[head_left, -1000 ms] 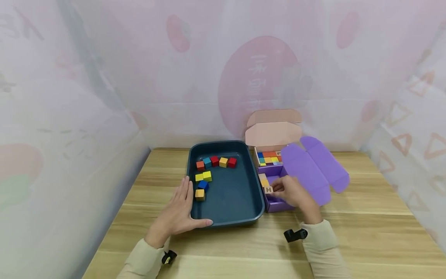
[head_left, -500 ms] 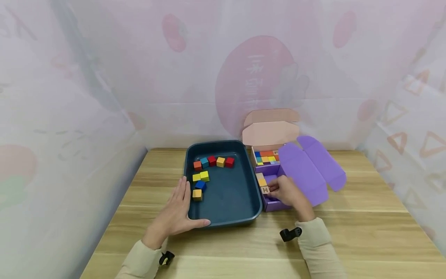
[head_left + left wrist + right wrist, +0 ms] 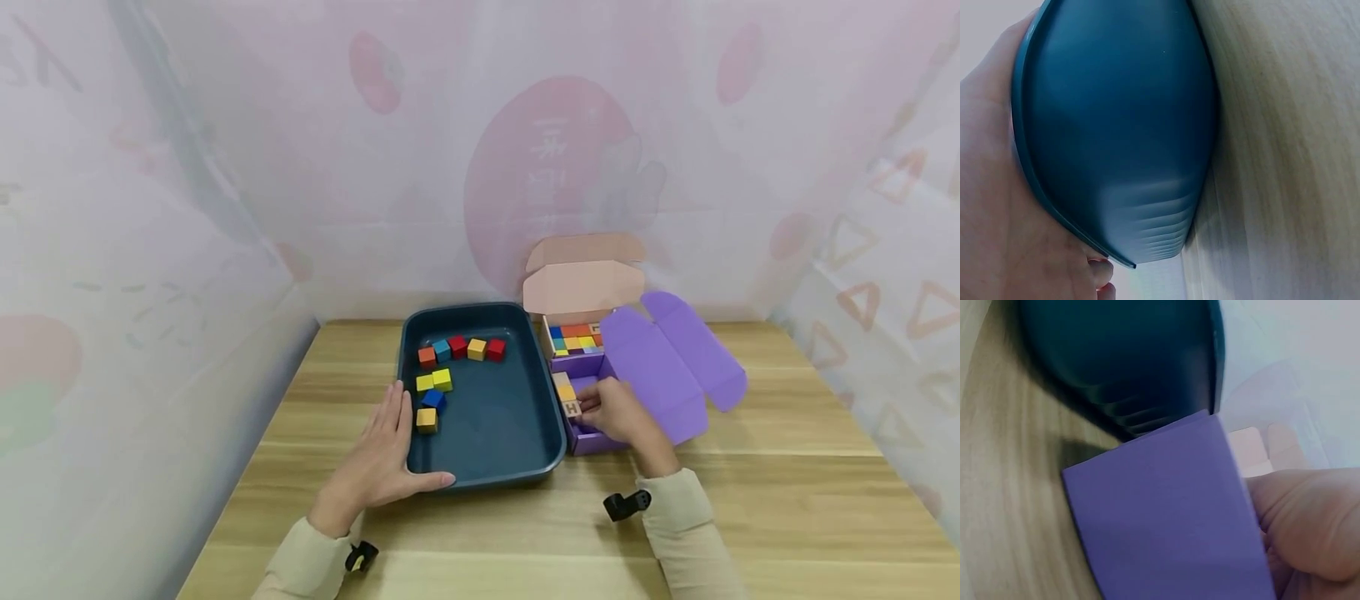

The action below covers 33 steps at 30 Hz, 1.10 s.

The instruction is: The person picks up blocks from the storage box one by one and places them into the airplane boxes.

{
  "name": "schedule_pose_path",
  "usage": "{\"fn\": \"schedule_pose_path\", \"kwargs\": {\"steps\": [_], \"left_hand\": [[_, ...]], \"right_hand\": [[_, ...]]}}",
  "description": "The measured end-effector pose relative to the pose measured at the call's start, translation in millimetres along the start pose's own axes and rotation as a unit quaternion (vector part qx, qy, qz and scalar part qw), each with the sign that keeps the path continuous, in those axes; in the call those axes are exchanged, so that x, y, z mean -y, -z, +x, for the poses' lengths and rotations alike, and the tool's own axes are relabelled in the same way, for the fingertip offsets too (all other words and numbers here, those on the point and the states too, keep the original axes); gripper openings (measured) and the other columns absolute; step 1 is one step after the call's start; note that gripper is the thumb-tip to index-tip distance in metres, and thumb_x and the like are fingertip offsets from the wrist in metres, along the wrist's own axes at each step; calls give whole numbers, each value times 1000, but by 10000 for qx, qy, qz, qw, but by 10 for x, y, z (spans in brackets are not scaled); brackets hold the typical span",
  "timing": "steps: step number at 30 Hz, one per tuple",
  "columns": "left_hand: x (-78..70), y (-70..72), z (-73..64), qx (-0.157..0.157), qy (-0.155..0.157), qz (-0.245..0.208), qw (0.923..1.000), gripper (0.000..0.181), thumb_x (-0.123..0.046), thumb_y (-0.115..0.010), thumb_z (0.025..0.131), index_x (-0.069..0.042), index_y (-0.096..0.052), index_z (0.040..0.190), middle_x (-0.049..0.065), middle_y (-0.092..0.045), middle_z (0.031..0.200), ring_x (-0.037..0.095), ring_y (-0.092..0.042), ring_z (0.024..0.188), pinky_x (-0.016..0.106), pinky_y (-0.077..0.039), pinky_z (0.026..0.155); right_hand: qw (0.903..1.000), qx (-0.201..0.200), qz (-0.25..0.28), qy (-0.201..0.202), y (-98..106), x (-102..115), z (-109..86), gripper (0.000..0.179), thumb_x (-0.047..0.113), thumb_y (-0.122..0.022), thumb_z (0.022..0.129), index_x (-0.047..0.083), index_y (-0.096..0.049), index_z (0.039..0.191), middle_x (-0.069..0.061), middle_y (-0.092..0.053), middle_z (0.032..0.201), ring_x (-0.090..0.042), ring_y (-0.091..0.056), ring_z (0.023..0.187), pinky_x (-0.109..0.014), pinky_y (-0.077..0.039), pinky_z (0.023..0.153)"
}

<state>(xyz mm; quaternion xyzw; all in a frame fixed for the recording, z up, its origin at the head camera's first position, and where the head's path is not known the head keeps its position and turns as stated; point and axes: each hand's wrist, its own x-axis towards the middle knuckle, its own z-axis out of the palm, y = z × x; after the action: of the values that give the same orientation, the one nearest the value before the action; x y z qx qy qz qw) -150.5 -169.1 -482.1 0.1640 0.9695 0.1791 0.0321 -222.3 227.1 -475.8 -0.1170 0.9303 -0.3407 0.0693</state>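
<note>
My left hand (image 3: pixel 378 467) rests along the near left corner of a dark teal tray (image 3: pixel 495 454), fingers straight at its left rim and thumb along the front rim. Inside the tray, several coloured cubes lie toward the left and back, among them a blue cube (image 3: pixel 433 402) and a red cube (image 3: pixel 496 350). My right hand (image 3: pixel 618 410) reaches into an open purple box (image 3: pixel 600 446) and pinches a wooden block marked H (image 3: pixel 572 409) at the box's left side. Its fingertips are hidden in the right wrist view, behind the purple box's wall (image 3: pixel 1160 506).
Behind the purple box stands an open pale cardboard box (image 3: pixel 585 287) filled with coloured blocks (image 3: pixel 576 342). The purple lid (image 3: pixel 660 367) spreads out to the right. A printed curtain (image 3: pixel 420 167) encloses the wooden table (image 3: pixel 795 483) at the back and sides.
The H block has tilted slightly in my right fingers, staying at the box's left side. My left hand keeps its place on the tray. The head view has shifted a little.
</note>
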Motion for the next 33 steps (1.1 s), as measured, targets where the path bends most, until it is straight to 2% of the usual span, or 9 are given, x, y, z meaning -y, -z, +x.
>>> {"fn": "schedule_pose_path", "kwargs": {"steps": [6, 13, 23, 28, 33], "left_hand": [[21, -22, -23, 65, 45, 26, 10000, 145, -92, -63, 75, 5, -7, 167, 23, 4, 178, 43, -3, 166, 61, -15, 133], [14, 3, -39, 28, 48, -13, 10000, 143, -90, -64, 76, 6, -8, 167, 23, 4, 178, 44, -3, 166, 62, -15, 133], [6, -3, -59, 67, 93, 24, 9999, 144, -92, -63, 75, 5, -8, 167, 22, 4, 178, 43, -3, 166, 62, -14, 133], [-14, -21, -54, 67, 106, 21, 9999, 145, -93, -62, 75, 4, -8, 167, 21, 4, 178, 42, -3, 166, 62, -15, 133], [-26, -8, -47, 29, 115, -14, 9999, 144, -93, -63, 75, 4, -9, 167, 21, 4, 178, 42, -4, 166, 62, -15, 133]], "right_hand": [[9999, -8, 130, 38, 49, 34, -48, 34, 4, -83, 87, -11, -73, 116, -21, -79, 105, -29, -79, 95, -39, -66, 83], [9998, 18, 198, -67, 141, 172, -121, 39, 7, -81, 91, -12, -70, 124, -24, -77, 115, -31, -77, 102, -41, -66, 87], [9996, -143, 11, 257, 217, 313, -187, 40, 11, -81, 93, -12, -70, 123, -25, -77, 113, -31, -77, 99, -42, -66, 86], [9981, -237, -202, 529, 331, 520, -148, 37, 12, -82, 92, -8, -73, 121, -23, -78, 112, -31, -78, 99, -44, -66, 86], [9951, -272, -288, 911, 444, 832, 17, 37, 17, -81, 94, -4, -74, 123, -21, -79, 114, -31, -79, 102, -45, -66, 88]]}}
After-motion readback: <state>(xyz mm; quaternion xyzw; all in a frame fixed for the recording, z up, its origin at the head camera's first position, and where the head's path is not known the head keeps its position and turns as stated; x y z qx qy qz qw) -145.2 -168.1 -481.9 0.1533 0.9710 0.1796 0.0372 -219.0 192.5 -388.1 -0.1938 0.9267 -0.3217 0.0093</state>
